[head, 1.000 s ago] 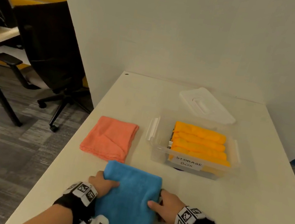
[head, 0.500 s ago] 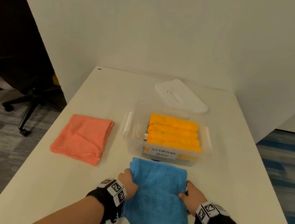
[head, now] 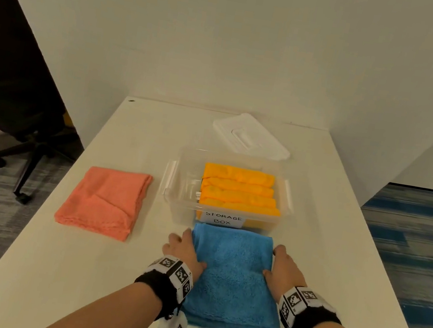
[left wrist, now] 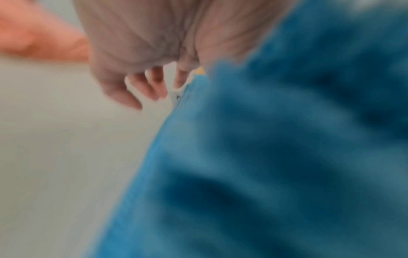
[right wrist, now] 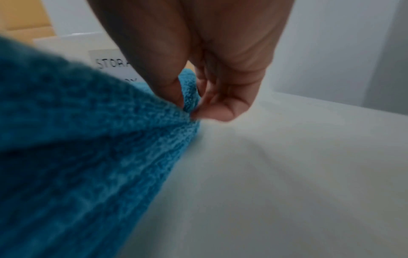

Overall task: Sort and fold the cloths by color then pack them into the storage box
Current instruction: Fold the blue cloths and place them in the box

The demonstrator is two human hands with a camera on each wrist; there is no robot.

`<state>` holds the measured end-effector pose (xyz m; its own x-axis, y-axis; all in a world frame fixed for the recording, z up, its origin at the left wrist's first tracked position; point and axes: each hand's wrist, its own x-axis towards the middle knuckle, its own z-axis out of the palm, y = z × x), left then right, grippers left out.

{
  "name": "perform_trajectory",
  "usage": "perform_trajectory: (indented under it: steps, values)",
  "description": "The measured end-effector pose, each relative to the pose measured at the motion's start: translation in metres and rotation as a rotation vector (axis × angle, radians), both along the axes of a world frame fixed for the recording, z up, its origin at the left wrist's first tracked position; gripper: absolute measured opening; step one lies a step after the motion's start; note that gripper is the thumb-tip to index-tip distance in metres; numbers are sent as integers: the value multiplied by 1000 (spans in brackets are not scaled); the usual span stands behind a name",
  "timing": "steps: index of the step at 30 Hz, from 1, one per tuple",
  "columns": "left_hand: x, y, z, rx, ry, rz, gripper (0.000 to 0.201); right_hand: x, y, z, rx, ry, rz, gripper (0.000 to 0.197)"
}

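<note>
A folded blue cloth (head: 233, 278) lies on the white table (head: 326, 239), its far edge right up against the clear storage box (head: 177, 186). My left hand (head: 186, 247) holds the cloth's left edge, thumb on top and fingers (left wrist: 137, 90) down beside it. On the right edge, my right hand (head: 283, 263) pinches the blue cloth (right wrist: 110, 139) between thumb and fingers (right wrist: 220, 111). Several folded yellow-orange cloths (head: 239, 190) fill the right part of the box. A folded salmon cloth (head: 105, 202) lies to the left of it.
The box's white lid (head: 251, 136) lies behind the box near the wall. A black office chair (head: 19, 102) stands off the table's left side. The left strip inside the box is bare. Bare tabletop lies to the right of the box.
The blue cloth now sits closer to the storage box. Both hands have moved forward along its sides. The head view has swung from the left to face the box.
</note>
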<state>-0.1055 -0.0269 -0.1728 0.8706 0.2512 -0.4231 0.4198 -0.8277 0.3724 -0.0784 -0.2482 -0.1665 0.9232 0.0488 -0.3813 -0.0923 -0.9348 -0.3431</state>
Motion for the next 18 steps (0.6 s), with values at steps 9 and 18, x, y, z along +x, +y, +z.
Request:
perform_trajectory:
  steps: [9, 18]
  values:
    - [-29, -30, 24, -132, -309, -705, 32, -37, 7, 4, 212, -298, 388, 38]
    - [-38, -35, 7, 98, -107, -877, 44, -46, -10, -16, 166, -119, 655, 60]
